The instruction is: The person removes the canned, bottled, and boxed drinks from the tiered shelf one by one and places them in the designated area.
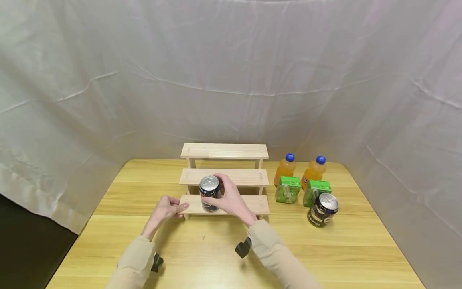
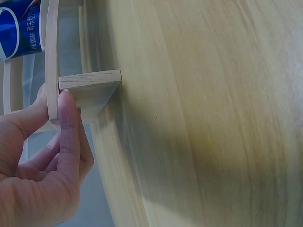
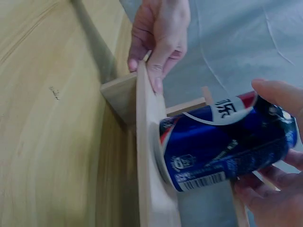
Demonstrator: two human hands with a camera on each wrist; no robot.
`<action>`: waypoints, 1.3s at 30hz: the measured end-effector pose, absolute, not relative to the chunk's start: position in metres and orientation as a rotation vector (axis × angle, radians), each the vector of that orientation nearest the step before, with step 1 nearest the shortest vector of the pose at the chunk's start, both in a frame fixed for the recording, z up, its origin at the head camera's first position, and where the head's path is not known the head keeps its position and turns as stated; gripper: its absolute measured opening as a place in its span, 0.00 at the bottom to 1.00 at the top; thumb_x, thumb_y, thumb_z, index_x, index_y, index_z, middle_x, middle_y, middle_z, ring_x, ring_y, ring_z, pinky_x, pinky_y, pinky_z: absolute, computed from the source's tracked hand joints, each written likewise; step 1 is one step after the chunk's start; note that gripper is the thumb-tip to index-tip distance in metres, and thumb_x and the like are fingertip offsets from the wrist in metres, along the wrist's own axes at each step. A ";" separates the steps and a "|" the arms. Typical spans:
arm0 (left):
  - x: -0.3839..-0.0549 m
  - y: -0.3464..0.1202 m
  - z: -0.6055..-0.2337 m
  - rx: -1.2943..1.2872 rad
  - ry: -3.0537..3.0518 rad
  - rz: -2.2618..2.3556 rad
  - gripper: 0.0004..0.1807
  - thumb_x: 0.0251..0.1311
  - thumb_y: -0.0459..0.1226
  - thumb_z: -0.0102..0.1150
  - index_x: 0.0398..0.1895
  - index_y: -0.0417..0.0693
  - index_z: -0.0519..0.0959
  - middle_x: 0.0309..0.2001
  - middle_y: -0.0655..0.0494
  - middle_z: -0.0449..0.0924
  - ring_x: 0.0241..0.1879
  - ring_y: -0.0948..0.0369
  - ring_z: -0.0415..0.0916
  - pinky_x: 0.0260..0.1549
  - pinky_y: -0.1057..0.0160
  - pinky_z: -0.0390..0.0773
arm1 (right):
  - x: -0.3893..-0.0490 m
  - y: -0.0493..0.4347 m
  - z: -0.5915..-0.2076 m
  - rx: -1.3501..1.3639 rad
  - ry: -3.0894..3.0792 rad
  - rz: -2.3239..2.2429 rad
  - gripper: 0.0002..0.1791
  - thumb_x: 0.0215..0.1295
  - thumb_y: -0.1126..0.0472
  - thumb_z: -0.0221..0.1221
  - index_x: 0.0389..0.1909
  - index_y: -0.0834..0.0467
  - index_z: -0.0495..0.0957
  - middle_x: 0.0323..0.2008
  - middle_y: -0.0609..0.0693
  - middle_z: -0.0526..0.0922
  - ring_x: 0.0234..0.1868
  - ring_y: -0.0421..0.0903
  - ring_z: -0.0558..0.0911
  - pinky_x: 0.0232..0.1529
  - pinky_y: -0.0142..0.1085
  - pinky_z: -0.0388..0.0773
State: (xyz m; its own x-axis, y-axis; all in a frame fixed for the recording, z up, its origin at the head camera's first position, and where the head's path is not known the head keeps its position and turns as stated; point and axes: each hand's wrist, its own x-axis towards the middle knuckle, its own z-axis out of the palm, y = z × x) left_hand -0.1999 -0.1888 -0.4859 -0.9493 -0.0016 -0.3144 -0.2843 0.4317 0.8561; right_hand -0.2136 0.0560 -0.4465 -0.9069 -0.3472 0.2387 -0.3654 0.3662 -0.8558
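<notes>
- Two hands work at a three-step wooden rack (image 1: 224,176) that stands at the far middle of the wooden surface (image 1: 216,249).
- The right hand (image 1: 231,198) has its grip curled round a blue can (image 1: 209,193), with fingers on the can's far and right sides; the right wrist view shows the thumb (image 3: 277,94) on one side of the can and the other fingers (image 3: 265,198) on the opposite side.
- The blue can stands upright on the lowest, nearest step of the rack, left of that step's middle; its base touches the board, as the right wrist view shows (image 3: 165,156).
- The left hand (image 1: 167,208) is at the left end of the same lowest step. Its grip pinches the board's edge: in the left wrist view the thumb (image 2: 68,127) lies on one face and fingers on the other, beside the rack's side support (image 2: 92,90).
- The two hands are near each other, with the can between them.
- Right of the rack, well apart from the hands, stand two orange juice bottles (image 1: 285,168) with blue caps at the far side, two green cartons (image 1: 287,189) just in front of them, and a dark can (image 1: 323,209) nearest, beside the right carton.
- White cloth (image 1: 231,72) hangs behind and to both sides of the surface.
</notes>
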 end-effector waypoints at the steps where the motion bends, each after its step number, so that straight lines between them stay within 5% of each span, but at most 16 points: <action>1: -0.200 -0.189 -0.486 -0.251 2.418 1.530 0.28 0.62 0.37 0.68 0.54 0.21 0.74 0.40 0.35 0.85 0.25 0.63 0.82 0.38 0.62 0.90 | -0.214 0.054 -0.448 0.661 -2.589 1.603 0.44 0.51 0.56 0.76 0.68 0.57 0.66 0.59 0.56 0.78 0.60 0.53 0.78 0.66 0.53 0.76; 26: -0.200 -0.192 -0.483 -0.242 2.382 1.584 0.32 0.63 0.36 0.67 0.59 0.16 0.68 0.46 0.29 0.81 0.27 0.63 0.83 0.38 0.63 0.91 | -0.197 0.089 -0.421 0.538 -2.391 1.563 0.39 0.45 0.60 0.79 0.61 0.56 0.75 0.54 0.52 0.84 0.53 0.49 0.81 0.52 0.39 0.81; 33: -0.199 -0.191 -0.484 -0.246 2.381 1.563 0.32 0.63 0.37 0.67 0.59 0.18 0.69 0.46 0.31 0.81 0.28 0.62 0.83 0.39 0.63 0.90 | -0.185 0.128 -0.415 0.486 -2.250 1.679 0.40 0.42 0.69 0.79 0.60 0.61 0.75 0.55 0.57 0.82 0.55 0.46 0.80 0.57 0.31 0.80; 39: -0.200 -0.191 -0.487 -0.243 2.395 1.543 0.32 0.63 0.39 0.68 0.58 0.19 0.70 0.45 0.32 0.82 0.29 0.61 0.84 0.41 0.61 0.90 | -0.176 0.171 -0.424 0.331 -2.190 1.712 0.42 0.42 0.73 0.77 0.62 0.64 0.73 0.57 0.60 0.80 0.55 0.34 0.77 0.60 0.20 0.75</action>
